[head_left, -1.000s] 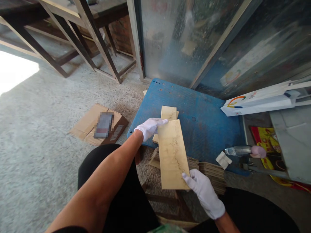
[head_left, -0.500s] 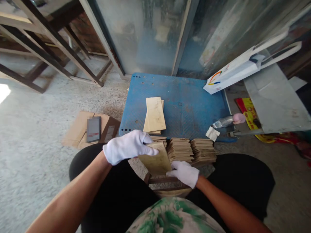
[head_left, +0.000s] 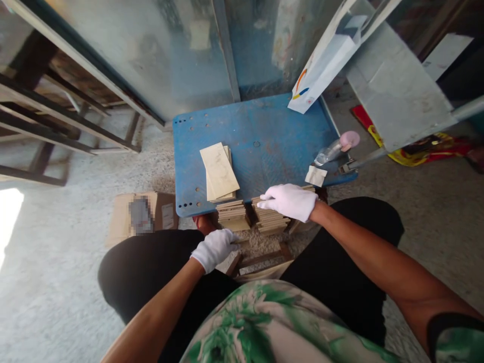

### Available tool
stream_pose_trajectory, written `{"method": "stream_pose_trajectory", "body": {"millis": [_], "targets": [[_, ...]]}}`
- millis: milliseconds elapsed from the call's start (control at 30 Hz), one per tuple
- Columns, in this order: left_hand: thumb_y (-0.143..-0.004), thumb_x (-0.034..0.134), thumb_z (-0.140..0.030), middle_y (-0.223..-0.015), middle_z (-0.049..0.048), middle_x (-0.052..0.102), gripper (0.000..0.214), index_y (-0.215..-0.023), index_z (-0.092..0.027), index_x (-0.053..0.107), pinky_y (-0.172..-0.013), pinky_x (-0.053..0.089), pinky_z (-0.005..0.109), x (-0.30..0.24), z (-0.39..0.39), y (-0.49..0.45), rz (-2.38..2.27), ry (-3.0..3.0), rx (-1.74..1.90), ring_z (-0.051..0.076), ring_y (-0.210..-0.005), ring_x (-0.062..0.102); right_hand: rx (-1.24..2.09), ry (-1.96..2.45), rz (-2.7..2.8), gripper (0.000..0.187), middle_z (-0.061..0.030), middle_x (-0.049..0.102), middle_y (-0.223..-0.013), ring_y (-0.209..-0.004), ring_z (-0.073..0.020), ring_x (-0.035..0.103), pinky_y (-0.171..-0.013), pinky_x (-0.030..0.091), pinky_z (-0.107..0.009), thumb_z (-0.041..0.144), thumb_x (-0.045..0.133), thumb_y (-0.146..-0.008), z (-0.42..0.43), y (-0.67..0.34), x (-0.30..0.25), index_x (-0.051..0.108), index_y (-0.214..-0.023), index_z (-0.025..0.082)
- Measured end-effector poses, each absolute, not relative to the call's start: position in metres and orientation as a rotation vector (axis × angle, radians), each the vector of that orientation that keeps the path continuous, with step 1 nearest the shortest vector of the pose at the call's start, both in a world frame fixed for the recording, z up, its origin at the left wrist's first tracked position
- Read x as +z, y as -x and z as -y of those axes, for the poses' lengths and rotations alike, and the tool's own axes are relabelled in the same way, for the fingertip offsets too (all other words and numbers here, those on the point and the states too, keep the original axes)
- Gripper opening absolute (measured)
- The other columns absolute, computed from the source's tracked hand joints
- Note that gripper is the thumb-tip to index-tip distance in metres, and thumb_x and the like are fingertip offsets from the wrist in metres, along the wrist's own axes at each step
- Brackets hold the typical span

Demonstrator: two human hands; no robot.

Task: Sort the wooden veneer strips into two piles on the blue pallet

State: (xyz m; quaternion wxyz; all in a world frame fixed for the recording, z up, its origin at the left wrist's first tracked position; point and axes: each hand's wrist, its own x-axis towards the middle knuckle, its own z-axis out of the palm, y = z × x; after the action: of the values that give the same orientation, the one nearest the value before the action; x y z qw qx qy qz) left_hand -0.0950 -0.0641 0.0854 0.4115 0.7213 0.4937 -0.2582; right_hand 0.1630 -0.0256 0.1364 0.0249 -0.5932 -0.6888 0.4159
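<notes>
My left hand, in a white glove, is closed low between my knees. From its fingers juts a thin tan board, seen almost edge-on and mostly hidden by the hand. White-gloved too, my right hand reaches over the middle stack of boards, fingertips at its upper left edge and slightly apart. To the left of that stack stands another stack of boards. A third stack lies partly behind my right hand. On the blue table top, several pale boards lie in a loosely fanned pile.
The blue table carries a white paper bag, a clear bottle with pink top and a crumpled white paper. A cardboard box with a dark blurred object stands left. Glass panels rise behind.
My right hand has let go of the board and moved up to the middle stack. My left hand has lowered, its board now turned edge-on. The view has shifted.
</notes>
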Motion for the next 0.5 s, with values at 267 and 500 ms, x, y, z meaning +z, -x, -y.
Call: {"method": "stream_pose_trajectory", "body": {"millis": [267, 500], "targets": [[-0.083, 0.057, -0.037, -0.106, 0.0042, 0.069, 0.026, -0.103, -0.028, 0.071, -0.086, 0.044, 0.023, 0.040, 0.060, 0.090, -1.297, -1.846, -0.781, 0.020, -0.098, 0.062, 1.316, 1.888, 2.175, 0.042, -0.0074, 0.070, -0.083, -0.083, -0.0242, 0.063, -0.067, 0.036, -0.027, 0.058, 0.059, -0.079, 0.029, -0.176, 0.119, 0.073, -0.088, 0.020], [-0.088, 0.050, -0.037, -0.109, 0.0073, 0.067, 0.031, -0.110, -0.023, 0.067, -0.089, 0.043, 0.024, 0.019, 0.056, 0.094, -1.318, -1.917, -0.817, 0.020, -0.100, 0.062, 1.230, 1.811, 2.458, 0.044, -0.0115, 0.069, -0.085, -0.080, -0.0246, 0.063, -0.067, 0.038, -0.029, 0.056, 0.052, -0.084, 0.022, -0.166, 0.124, 0.071, -0.086, 0.016]]}}
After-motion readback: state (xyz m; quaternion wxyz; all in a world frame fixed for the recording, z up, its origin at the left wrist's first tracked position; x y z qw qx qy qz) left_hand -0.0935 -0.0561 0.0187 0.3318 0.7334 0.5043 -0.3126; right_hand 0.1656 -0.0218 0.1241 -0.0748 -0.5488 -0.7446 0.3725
